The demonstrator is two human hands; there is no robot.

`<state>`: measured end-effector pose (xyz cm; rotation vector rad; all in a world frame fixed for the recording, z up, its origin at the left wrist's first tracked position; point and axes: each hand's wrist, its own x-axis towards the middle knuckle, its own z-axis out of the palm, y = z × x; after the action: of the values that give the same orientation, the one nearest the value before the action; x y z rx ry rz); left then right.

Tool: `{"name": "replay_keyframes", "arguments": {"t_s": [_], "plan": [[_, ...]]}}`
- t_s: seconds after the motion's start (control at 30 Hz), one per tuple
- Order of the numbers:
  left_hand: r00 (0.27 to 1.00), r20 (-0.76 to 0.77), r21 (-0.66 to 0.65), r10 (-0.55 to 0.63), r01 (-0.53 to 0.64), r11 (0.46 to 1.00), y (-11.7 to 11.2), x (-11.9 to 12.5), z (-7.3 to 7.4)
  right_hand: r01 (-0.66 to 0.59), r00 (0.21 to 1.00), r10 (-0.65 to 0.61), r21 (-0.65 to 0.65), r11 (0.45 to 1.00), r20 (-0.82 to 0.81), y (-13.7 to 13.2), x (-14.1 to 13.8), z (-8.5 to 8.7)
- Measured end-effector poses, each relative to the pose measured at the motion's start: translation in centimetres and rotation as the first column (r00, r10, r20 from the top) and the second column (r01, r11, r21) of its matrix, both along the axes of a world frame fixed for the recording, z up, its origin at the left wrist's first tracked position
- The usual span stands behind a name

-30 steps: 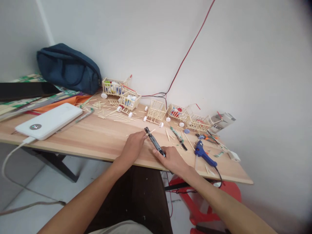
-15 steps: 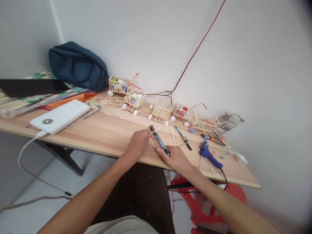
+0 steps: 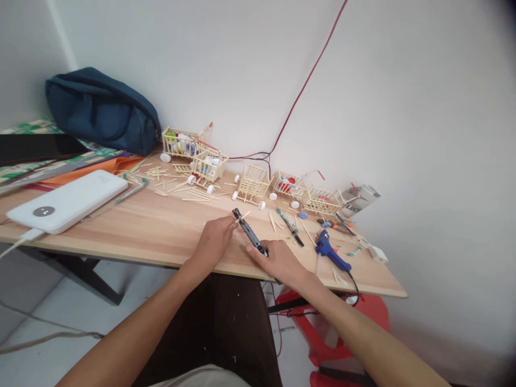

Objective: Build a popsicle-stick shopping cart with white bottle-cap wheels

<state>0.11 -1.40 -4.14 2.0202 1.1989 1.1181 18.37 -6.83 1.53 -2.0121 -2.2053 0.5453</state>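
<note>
Over the front of the table, my left hand (image 3: 215,236) is closed, pinching a short thin wooden stick (image 3: 244,215) between thumb and fingertips. The stick lies across the far end of a slim grey and black multi-tool (image 3: 250,232). My right hand (image 3: 282,260) wraps round the near end of this tool, its thumb along the side; the palm hides part of the handle. Whether the tool's jaws touch the stick is too small to tell. Just beyond my hands stands a small cart made of wooden sticks (image 3: 252,185) with white wheels.
More stick carts (image 3: 183,144) holding coloured bits stand along the wall. Loose sticks (image 3: 197,194) lie scattered. To the right are a black marker (image 3: 297,238), a blue glue gun (image 3: 332,252) and orange-handled pliers (image 3: 336,226). At left sit a white power bank (image 3: 76,199) and a blue bag (image 3: 105,113).
The whole view has shifted, so the table's things appear further left. Both hands keep their hold on the stick and the multi-tool, with little change between them.
</note>
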Motion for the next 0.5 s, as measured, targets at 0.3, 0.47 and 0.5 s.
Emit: {"name": "replay_keyframes", "arguments": {"t_s": [0.3, 0.47, 0.5], "plan": [[0.999, -0.021, -0.017, 0.027, -0.027, 0.999, -0.08, 0.06, 0.56, 0.033, 0.999, -0.033, -0.022, 0.999, -0.007, 0.28, -0.23, 0.07], [0.999, -0.033, 0.01, 0.035, -0.034, 0.999, -0.03, 0.11, 0.6, 0.007, 0.998, -0.007, -0.002, 1.0, -0.055, 0.2, -0.25, -0.36], [0.999, -0.029, 0.011, 0.035, -0.035, 0.999, -0.05, 0.12, 0.58, 0.005, 0.998, -0.005, 0.005, 1.0, -0.057, 0.2, -0.15, -0.56]]}}
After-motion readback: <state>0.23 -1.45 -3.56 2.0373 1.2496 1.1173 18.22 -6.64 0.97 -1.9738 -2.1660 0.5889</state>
